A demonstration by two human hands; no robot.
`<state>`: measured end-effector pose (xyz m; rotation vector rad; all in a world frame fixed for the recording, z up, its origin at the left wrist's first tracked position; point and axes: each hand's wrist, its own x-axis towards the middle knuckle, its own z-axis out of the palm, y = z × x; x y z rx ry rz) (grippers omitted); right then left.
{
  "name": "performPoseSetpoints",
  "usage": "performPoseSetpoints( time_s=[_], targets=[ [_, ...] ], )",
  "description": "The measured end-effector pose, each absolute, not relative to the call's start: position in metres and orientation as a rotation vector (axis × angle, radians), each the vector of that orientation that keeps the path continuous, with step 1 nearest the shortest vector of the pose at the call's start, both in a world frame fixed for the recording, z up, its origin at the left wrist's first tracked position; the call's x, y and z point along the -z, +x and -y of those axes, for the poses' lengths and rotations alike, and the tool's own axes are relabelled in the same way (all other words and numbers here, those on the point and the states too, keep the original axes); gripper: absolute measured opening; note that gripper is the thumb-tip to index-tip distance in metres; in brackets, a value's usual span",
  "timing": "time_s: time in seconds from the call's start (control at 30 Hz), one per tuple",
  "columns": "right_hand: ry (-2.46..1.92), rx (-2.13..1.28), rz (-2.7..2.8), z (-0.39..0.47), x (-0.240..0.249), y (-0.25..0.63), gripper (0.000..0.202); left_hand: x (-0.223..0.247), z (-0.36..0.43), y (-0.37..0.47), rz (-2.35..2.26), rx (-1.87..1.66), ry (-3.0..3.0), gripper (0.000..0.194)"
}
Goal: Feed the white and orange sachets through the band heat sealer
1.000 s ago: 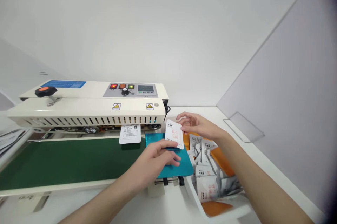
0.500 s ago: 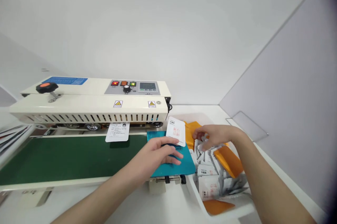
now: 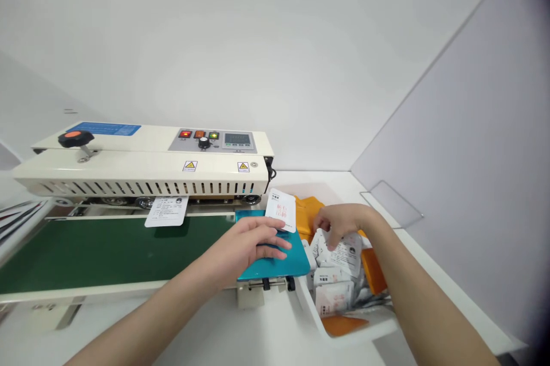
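My left hand (image 3: pixel 249 243) lies over the teal plate (image 3: pixel 275 266), fingers stretched out, with a fingertip on the lower edge of a white sachet (image 3: pixel 281 209) with red print. That sachet leans up toward the machine's right end. My right hand (image 3: pixel 341 223) is in the white bin (image 3: pixel 315 320) and pinches a white sachet (image 3: pixel 350 254), its black-printed side up. Another white sachet (image 3: pixel 167 211) sticks out from under the sealing machine (image 3: pixel 141 168), above the green conveyor belt (image 3: pixel 129 257).
Orange pouches (image 3: pixel 307 214) and several white sachets (image 3: pixel 333 297) fill the bin. The machine's control panel (image 3: pixel 212 141) has lit buttons. A wire stand (image 3: pixel 399 205) lies by the right wall, and stacked flat items (image 3: pixel 17 217) are at far left.
The sachet under the machine has moved left along the belt. My right hand has closed on a white sachet in the bin, now showing its printed side. My left hand stays on the plate.
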<state>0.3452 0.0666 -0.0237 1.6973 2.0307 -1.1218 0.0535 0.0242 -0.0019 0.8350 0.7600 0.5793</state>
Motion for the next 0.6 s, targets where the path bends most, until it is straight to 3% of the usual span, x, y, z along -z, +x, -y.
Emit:
performPoseSetpoints(
  time_s=[0.1, 0.33, 0.6],
  targets=[
    [1.634, 1.197, -2.082, -0.066, 0.022, 0.343, 0.013, 0.001, -0.023, 0.054, -0.764, -0.586, 0.828, 0.02],
    [1.677, 1.194, -2.338, -0.069, 0.016, 0.344, 0.017, -0.001, -0.021, 0.054, -0.79, -0.587, 0.839, 0.019],
    [2.256, 1.053, -2.594, -0.084, 0.026, 0.341, 0.026, 0.001, -0.022, 0.055, -0.788, -0.59, 0.85, 0.021]
  ],
)
